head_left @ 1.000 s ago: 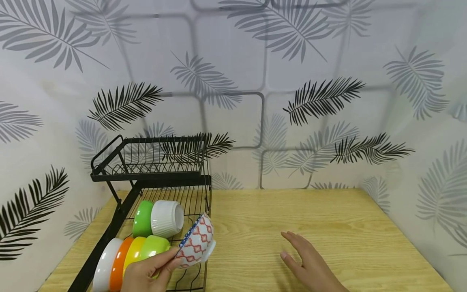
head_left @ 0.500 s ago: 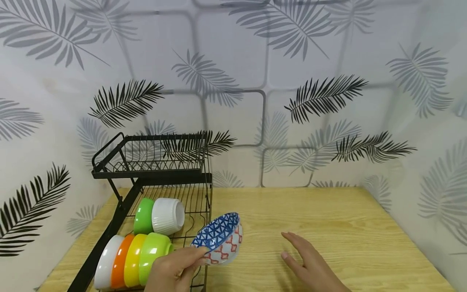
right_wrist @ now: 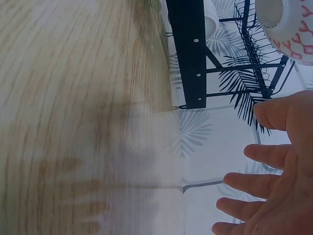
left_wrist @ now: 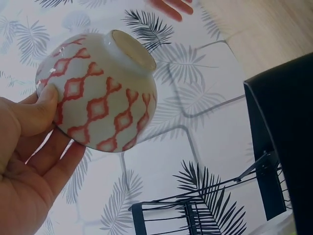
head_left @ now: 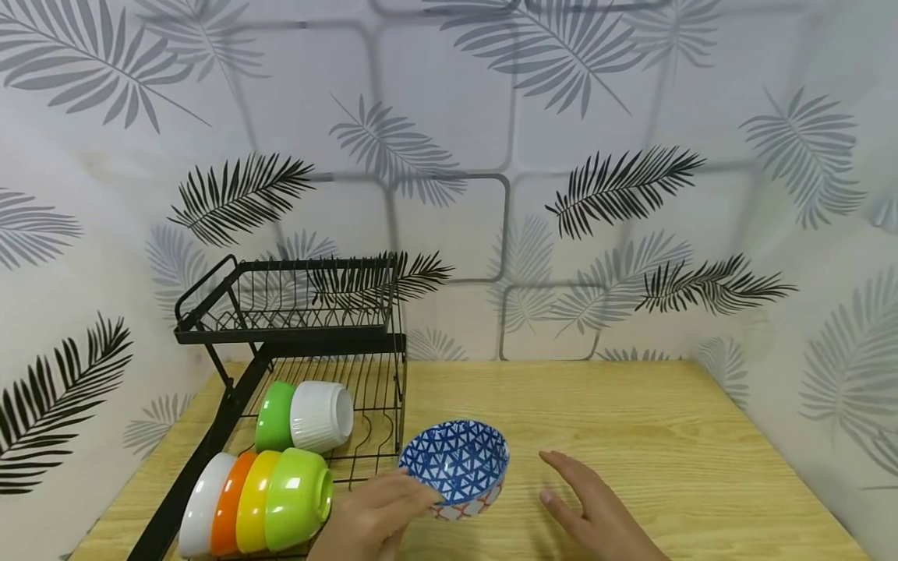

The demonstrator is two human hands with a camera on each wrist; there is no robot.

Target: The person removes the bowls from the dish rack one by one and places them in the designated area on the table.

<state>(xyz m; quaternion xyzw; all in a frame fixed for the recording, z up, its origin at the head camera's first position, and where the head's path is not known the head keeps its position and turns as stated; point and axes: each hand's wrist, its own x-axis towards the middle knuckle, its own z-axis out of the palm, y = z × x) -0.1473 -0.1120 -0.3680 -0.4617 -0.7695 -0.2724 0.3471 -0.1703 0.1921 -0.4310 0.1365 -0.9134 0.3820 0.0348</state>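
My left hand (head_left: 375, 514) pinches the rim of a patterned bowl (head_left: 456, 461), thumb on one side and fingers on the other. Its inside is blue and white with triangles; the left wrist view shows red diamond shapes on the white outside of the bowl (left_wrist: 98, 95) and a bare foot ring. The bowl is held in the air, its mouth tipped toward the head camera, just right of the rack. To its right, my right hand (head_left: 596, 506) hovers over the table with fingers extended, apart from the bowl. The right wrist view shows the right hand (right_wrist: 274, 171) holding nothing.
A black two-tier dish rack (head_left: 288, 336) stands on the left of the wooden table (head_left: 596, 413). In its lower tier sit white, orange, yellow and lime green bowls (head_left: 298, 499) in a row; behind them are a green bowl (head_left: 273, 417) and a white ribbed cup (head_left: 321, 417).
The left hand has carried the bowl rightward from over the rack and turned it, so its blue inside now faces the head camera. The right hand has hardly moved.
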